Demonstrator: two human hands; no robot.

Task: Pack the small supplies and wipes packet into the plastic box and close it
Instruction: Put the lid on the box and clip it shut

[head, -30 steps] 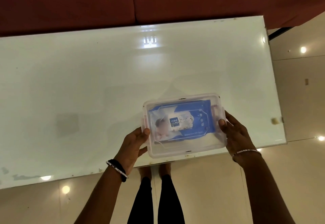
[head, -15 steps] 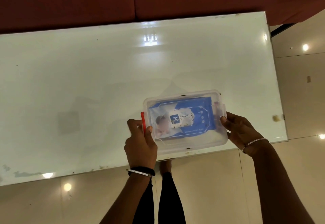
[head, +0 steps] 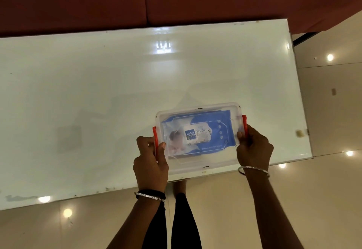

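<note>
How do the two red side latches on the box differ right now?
The left latch is mostly hidden behind the left hand, whose thumb lies over the lid edge. The right latch shows more of its length above the right hand. Both are red, each under a hand's grip.

white glossy table | dark red sofa behind | beige tiled floor

Red latches, blue wipes packet
</note>
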